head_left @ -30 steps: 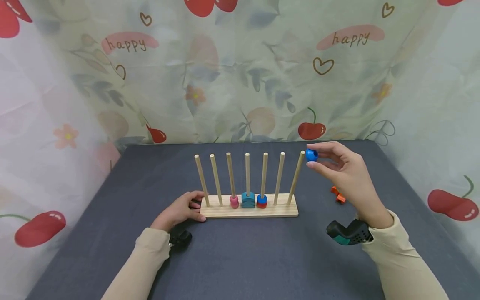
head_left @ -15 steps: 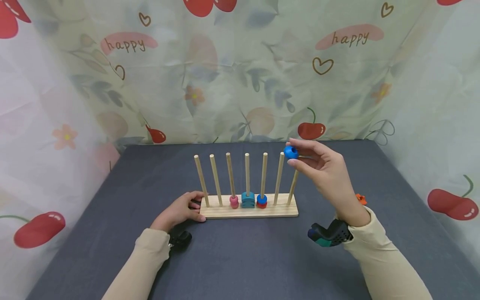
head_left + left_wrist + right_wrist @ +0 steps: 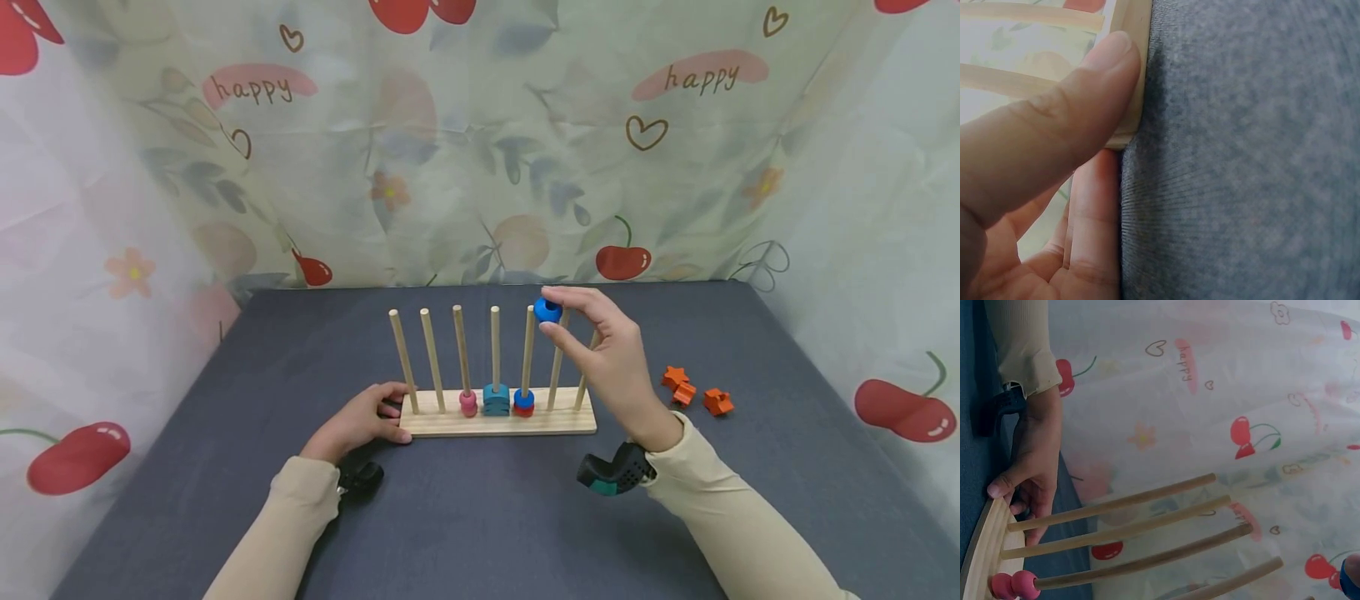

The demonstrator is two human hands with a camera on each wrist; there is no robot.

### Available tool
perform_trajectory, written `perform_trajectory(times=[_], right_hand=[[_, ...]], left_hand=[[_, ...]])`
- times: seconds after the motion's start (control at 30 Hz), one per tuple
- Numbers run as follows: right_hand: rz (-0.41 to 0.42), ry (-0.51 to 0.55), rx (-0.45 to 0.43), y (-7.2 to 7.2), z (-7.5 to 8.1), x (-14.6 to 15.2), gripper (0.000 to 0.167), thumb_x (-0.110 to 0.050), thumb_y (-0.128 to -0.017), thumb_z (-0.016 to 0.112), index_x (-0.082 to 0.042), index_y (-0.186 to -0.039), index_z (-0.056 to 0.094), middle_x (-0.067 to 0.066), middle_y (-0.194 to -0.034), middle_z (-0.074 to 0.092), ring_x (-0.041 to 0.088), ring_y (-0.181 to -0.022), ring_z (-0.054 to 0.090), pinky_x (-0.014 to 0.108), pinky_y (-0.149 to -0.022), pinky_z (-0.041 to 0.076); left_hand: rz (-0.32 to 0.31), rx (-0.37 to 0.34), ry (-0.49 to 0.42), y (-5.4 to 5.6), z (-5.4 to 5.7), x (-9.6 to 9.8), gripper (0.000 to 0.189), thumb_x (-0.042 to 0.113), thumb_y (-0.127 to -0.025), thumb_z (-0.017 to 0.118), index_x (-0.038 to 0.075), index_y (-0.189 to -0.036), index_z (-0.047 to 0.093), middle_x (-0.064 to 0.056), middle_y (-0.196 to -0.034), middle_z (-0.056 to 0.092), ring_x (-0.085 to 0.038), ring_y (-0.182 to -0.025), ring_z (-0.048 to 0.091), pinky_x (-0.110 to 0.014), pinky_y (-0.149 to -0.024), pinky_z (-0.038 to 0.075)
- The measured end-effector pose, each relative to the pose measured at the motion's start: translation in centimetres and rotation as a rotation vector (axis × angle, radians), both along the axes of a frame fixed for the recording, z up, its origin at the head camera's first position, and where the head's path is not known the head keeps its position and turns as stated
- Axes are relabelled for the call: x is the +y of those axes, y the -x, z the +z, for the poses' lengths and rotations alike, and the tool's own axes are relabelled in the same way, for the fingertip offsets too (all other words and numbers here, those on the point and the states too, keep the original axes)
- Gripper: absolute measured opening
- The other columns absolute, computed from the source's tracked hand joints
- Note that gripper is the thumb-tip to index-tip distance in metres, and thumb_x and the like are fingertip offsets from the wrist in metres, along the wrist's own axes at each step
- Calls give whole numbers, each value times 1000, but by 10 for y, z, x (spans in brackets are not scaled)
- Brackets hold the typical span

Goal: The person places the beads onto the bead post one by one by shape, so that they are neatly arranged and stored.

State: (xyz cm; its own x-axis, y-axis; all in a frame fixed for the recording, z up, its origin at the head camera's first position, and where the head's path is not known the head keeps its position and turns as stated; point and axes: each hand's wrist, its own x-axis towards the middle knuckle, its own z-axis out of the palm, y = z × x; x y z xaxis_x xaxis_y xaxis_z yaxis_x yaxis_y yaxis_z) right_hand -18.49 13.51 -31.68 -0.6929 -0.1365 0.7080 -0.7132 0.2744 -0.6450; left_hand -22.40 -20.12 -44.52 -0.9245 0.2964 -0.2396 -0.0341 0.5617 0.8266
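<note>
A wooden peg board (image 3: 450,427) with several upright pegs stands on the dark cloth. My left hand (image 3: 362,425) grips its left end; in the left wrist view the thumb (image 3: 1100,81) lies along the base's edge. Between thumb and fingertips my right hand (image 3: 618,362) pinches a blue bead (image 3: 548,311), its hole showing, right beside the top of the fifth peg from the left. Pink beads (image 3: 468,404) sit low on the third peg, teal pieces (image 3: 496,401) on the fourth. The fifth peg carries a blue bead (image 3: 523,397) over a red one (image 3: 523,410).
Right of the board lie several orange pieces, among them a star-shaped one (image 3: 675,377) and another piece (image 3: 717,402) farther right. A printed curtain (image 3: 465,150) hangs behind and at both sides of the table (image 3: 480,517).
My right hand has carried the blue bead leftward from beyond the last peg to the fifth peg's top. The orange pieces are uncovered again. My left hand has stayed on the board.
</note>
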Motion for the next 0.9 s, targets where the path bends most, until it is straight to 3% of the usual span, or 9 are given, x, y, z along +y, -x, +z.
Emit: perform_trajectory(times=[0.13, 0.3, 0.53, 0.73, 0.9], right_hand=[[-70, -40, 53, 4, -6, -5, 41, -1, -83, 73, -9, -122, 66, 5, -123, 64, 15, -112, 58, 23, -97, 44], [-84, -56, 46, 9, -9, -8, 40, -5, -84, 73, -11, -123, 66, 4, -123, 64, 16, -112, 59, 24, -98, 43], [-82, -70, 30, 14, -10, -10, 39, -8, -84, 74, -11, -122, 67, 4, -121, 64, 14, -105, 58, 20, -85, 45], [-61, -63, -95, 16, -9, -11, 36, -10, -86, 72, -9, -121, 67, 5, -116, 64, 14, -96, 59, 18, -78, 46], [22, 66, -205, 18, -13, -11, 40, -7, -88, 70, -4, -126, 61, 11, -122, 64, 10, -97, 62, 18, -86, 50]], left_hand=[[-1, 1, -2, 0, 0, 0, 77, 7, -69, 86, 3, -137, 50, -16, -123, 49, -25, -103, 52, -37, -86, 48], [-2, 2, -1, 0, 0, 0, 78, 7, -69, 86, 3, -138, 49, -16, -124, 49, -25, -103, 52, -37, -87, 48], [1, 4, 9, 0, 0, 0, 77, 8, -69, 86, 4, -137, 50, -16, -125, 49, -25, -103, 52, -37, -86, 48], [3, 2, 12, -1, 2, 1, 77, 8, -70, 86, 4, -137, 50, -16, -124, 50, -25, -103, 52, -37, -86, 48], [4, 2, 14, -1, 1, 1, 76, 7, -69, 86, 4, -136, 51, -16, -124, 50, -25, -103, 53, -36, -86, 48]])
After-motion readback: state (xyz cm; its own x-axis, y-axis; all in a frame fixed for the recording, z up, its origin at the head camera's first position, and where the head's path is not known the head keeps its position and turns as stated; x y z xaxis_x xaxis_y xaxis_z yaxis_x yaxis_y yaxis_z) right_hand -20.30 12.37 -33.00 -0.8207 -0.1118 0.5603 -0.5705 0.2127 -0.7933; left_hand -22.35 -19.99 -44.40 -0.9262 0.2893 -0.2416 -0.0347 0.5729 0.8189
